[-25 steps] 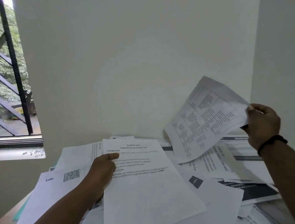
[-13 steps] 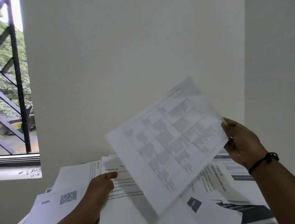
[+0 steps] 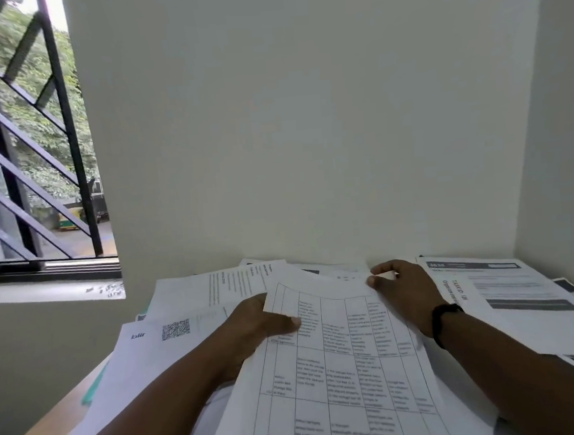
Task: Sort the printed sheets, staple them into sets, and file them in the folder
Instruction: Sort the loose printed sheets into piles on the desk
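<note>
A person's two hands settle a table-printed sheet (image 3: 345,367) onto the stack held at the desk's near edge. A second ago the right hand (image 3: 405,294) held that sheet aloft near the wall; now it lies flat over the typed page the left hand had been holding. The left hand (image 3: 263,322) pinches the sheet's left edge, thumb on top; the right hand's fingers curl round its far right corner. Loose printouts, among them a QR-code sheet (image 3: 157,334) and a dark-banded form (image 3: 511,289), cover the desk (image 3: 38,432) around it. Judged from this, sorting is under way; no stapler or folder can be made out.
</note>
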Motion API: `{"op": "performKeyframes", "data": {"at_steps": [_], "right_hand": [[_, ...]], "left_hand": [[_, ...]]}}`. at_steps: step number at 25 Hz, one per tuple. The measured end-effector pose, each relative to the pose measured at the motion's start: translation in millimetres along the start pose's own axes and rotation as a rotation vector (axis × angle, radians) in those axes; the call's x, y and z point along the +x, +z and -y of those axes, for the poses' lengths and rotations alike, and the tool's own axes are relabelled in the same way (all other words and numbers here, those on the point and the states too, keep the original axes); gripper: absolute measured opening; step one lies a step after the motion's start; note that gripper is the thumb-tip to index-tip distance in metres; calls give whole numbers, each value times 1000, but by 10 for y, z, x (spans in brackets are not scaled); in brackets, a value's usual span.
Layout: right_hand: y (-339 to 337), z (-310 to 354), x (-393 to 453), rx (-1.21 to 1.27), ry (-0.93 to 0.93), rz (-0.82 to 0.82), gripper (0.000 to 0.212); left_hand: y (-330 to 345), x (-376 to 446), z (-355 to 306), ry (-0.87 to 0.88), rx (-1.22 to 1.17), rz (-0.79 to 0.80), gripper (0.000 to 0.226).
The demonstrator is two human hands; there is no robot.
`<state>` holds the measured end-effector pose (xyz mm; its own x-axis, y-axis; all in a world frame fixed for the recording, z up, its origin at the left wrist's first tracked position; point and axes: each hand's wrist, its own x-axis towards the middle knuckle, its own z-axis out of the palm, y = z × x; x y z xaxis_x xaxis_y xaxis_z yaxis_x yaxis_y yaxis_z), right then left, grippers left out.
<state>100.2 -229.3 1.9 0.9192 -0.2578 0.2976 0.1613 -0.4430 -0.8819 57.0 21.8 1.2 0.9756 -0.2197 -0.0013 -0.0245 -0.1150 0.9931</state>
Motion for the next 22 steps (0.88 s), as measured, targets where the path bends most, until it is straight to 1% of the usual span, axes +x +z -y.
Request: {"op": "performKeyframes", "data": {"at_steps": [2, 3, 5, 7, 8, 10, 12, 13, 14, 17, 18, 19, 20, 21, 22], "right_hand": [[-12, -10, 20, 46, 6, -62, 21], [-38, -23, 51, 61, 36, -53, 31], [-117, -13, 66, 32, 151, 91, 57], [-200, 29, 29, -54, 249, 266, 70], [-238, 47, 18, -44, 288, 360, 74], [-279, 85, -21, 144, 353, 591, 62], [-241, 133, -91, 356, 343, 787, 42], [-203, 130, -104, 441, 325, 841, 35], [-166, 138, -124, 512, 318, 873, 32], [-101, 64, -78, 623, 355, 872, 37], [-123, 37, -48, 624, 340, 841, 40], [-159, -9, 4, 620, 311, 800, 45], [-206, -50, 54, 629, 289, 761, 55], [-263, -94, 101, 643, 281, 726, 72], [-313, -131, 141, 640, 285, 694, 94]], "left_hand": [[12, 42, 32, 6, 46, -93, 50], [19, 41, 34, 27, 41, -129, 56], [3, 56, 43, 95, 9, -189, 59], [-31, 67, 31, 143, -80, -246, 54], [-48, 65, 26, 161, -118, -265, 47], [-67, 56, 3, 181, -166, -286, 34], [-70, 44, -12, 193, -193, -299, 27], [-57, 24, -20, 200, -210, -289, 27], [-57, 24, -11, 198, -223, -274, 27], [-49, 3, -5, 150, -205, -141, 24], [-65, -3, -13, 111, -154, -113, 19], [-100, 0, -46, 64, -77, -122, 23], [-171, 14, -89, 20, 22, -155, 33], [-249, 35, -137, -9, 120, -200, 40], [-346, 44, -181, -14, 221, -249, 42]]}}
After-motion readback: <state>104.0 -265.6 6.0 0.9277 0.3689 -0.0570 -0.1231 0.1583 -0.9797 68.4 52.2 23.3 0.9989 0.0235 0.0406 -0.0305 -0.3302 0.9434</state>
